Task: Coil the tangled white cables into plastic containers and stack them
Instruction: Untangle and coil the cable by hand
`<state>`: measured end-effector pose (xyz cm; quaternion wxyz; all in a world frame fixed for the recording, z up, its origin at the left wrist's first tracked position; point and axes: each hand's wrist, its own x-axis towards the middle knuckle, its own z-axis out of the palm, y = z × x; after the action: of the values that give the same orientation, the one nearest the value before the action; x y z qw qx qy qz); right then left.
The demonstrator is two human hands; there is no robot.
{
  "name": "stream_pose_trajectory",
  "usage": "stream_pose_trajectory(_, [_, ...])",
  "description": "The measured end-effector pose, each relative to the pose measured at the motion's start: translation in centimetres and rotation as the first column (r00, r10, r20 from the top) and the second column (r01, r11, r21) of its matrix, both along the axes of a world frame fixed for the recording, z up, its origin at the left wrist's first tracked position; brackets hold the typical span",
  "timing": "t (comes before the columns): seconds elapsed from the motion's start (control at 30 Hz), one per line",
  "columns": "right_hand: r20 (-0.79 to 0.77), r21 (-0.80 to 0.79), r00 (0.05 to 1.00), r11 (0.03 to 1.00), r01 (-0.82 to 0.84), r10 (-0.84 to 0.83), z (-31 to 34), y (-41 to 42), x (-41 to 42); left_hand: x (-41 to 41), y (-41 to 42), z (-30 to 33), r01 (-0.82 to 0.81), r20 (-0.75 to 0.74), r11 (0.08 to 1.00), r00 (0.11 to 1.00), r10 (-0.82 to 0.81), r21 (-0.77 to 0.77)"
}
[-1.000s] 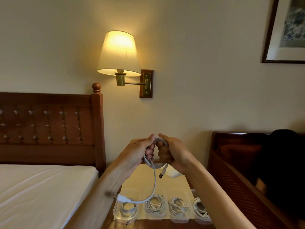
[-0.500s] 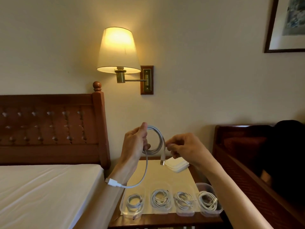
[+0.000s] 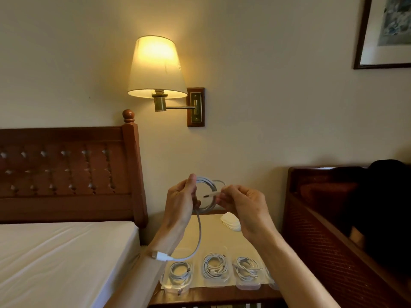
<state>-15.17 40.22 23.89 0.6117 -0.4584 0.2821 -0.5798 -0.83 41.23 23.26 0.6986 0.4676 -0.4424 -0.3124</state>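
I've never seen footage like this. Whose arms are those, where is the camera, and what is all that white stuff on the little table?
There is no machine here: these are a person's two bare arms, filmed by one wide-angle camera worn on their head, looking forward and down. That is why the arms reach in from the bottom edge.

The left hand grips a white cable wound into a loop held up in the air. The right hand pinches one plug end of that cable beside the loop. The other end, with a wider white plug, hangs down by the left wrist.

Below stands a wooden bedside table between two beds. On it sits a row of clear plastic containers, each with a coiled white cable inside. Behind them lies a pile of white lids, as far as I can tell. A lit wall lamp hangs above.
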Motion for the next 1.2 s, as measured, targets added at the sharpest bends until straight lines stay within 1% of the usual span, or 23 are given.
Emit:
stream_pose_trajectory(0.03, [0.012,-0.059,0.998,0.996,0.061,-0.060,-0.3,0.3,0.6,-0.3,0.1,-0.2,-0.009,-0.021,1.000,1.000,0.009,-0.001])
stream_pose_trajectory(0.07, [-0.018,-0.150,0.990,0.979,0.137,-0.141,-0.8,0.5,1.1,-0.6,0.1,-0.3,-0.016,-0.044,1.000,0.999,0.015,-0.008])
stream_pose_trajectory(0.1, [-0.083,-0.270,0.965,0.938,0.219,-0.249,-1.4,0.5,1.6,-0.7,0.1,-0.3,-0.019,-0.070,1.000,0.997,0.018,-0.016])
stream_pose_trajectory(0.17, [-0.183,-0.524,0.854,0.784,0.334,-0.486,-2.8,0.1,2.1,-0.9,0.0,-0.1,-0.002,-0.132,1.000,0.991,-0.001,-0.018])
stream_pose_trajectory(0.23, [-0.190,-0.674,0.744,0.636,0.375,-0.641,-3.6,-0.7,2.0,-1.1,0.1,0.2,0.038,-0.178,0.999,0.983,-0.040,-0.017])
stream_pose_trajectory(0.27, [-0.179,-0.720,0.716,0.586,0.372,-0.674,-3.7,-1.1,1.8,-1.2,0.1,0.3,0.057,-0.198,0.998,0.978,-0.060,-0.020])
stream_pose_trajectory(0.33, [-0.166,-0.782,0.716,0.532,0.324,-0.679,-3.7,-1.5,1.7,-1.6,0.3,0.5,0.096,-0.232,0.995,0.968,-0.100,-0.027])
stream_pose_trajectory(0.43, [-0.139,-0.803,0.737,0.511,0.307,-0.661,-3.7,-1.8,1.5,-2.2,0.3,0.7,0.124,-0.248,0.991,0.960,-0.132,-0.048])
stream_pose_trajectory(0.47, [-0.132,-0.788,0.766,0.536,0.305,-0.630,-3.8,-1.9,1.5,-2.3,0.3,0.8,0.136,-0.263,0.989,0.954,-0.147,-0.061])
stream_pose_trajectory(0.5, [-0.131,-0.751,0.815,0.593,0.291,-0.565,-3.9,-1.9,1.5,-2.3,0.3,0.8,0.147,-0.271,0.987,0.949,-0.161,-0.068])
stream_pose_trajectory(0.57, [-0.127,-0.643,0.923,0.739,0.201,-0.362,-3.9,-1.5,1.3,-2.0,0.3,0.8,0.162,-0.283,0.985,0.943,-0.173,-0.060])
stream_pose_trajectory(0.63, [-0.083,-0.560,0.985,0.825,0.080,-0.152,-3.6,-1.1,0.7,-1.5,0.2,0.7,0.174,-0.317,0.984,0.931,-0.178,-0.041])
stream_pose_trajectory(0.7, [-0.093,-0.526,0.996,0.850,-0.041,-0.010,-3.5,-1.1,-0.1,-1.1,0.0,0.6,0.181,-0.346,0.983,0.920,-0.181,-0.033])
stream_pose_trajectory(0.77, [-0.192,-0.536,0.979,0.829,-0.159,0.064,-3.6,-1.4,-0.7,-0.8,-0.2,0.6,0.191,-0.373,0.981,0.908,-0.188,-0.029])
stream_pose_trajectory(0.8, [-0.252,-0.545,0.966,0.815,-0.195,0.063,-3.7,-1.6,-0.9,-0.8,-0.2,0.6,0.203,-0.393,0.979,0.899,-0.195,-0.022])
stream_pose_trajectory(0.83, [-0.305,-0.554,0.952,0.808,-0.200,0.026,-3.8,-1.7,-1.1,-0.7,-0.3,0.6,0.220,-0.413,0.975,0.887,-0.207,-0.015])
stream_pose_trajectory(0.9, [-0.379,-0.575,0.919,0.805,-0.143,-0.108,-3.8,-1.7,-1.4,-0.8,-0.1,0.7,0.260,-0.454,0.966,0.859,-0.236,-0.009])
stream_pose_trajectory(1.0, [-0.439,-0.603,0.850,0.797,-0.040,-0.290,-4.3,-1.6,-1.6,-1.0,0.2,0.7,0.286,-0.510,0.958,0.828,-0.233,0.026])
stream_pose_trajectory(1.07, [-0.451,-0.620,0.818,0.785,0.001,-0.357,-5.1,-1.6,-1.5,-1.2,0.0,0.3,0.264,-0.554,0.963,0.809,-0.196,0.045])
stream_pose_trajectory(1.1, [-0.445,-0.657,0.803,0.754,0.009,-0.397,-5.3,-1.3,-1.5,-1.3,-0.2,0.1,0.237,-0.565,0.970,0.807,-0.171,0.045])
stream_pose_trajectory(1.13, [-0.427,-0.724,0.779,0.690,0.009,-0.459,-5.3,-0.8,-1.5,-1.3,-0.4,0.1,0.199,-0.561,0.979,0.815,-0.143,0.040])
stream_pose_trajectory(1.2, [-0.353,-0.861,0.740,0.508,-0.017,-0.573,-5.0,0.4,-1.6,-1.3,-0.5,0.3,0.129,-0.525,0.991,0.846,-0.088,0.042])
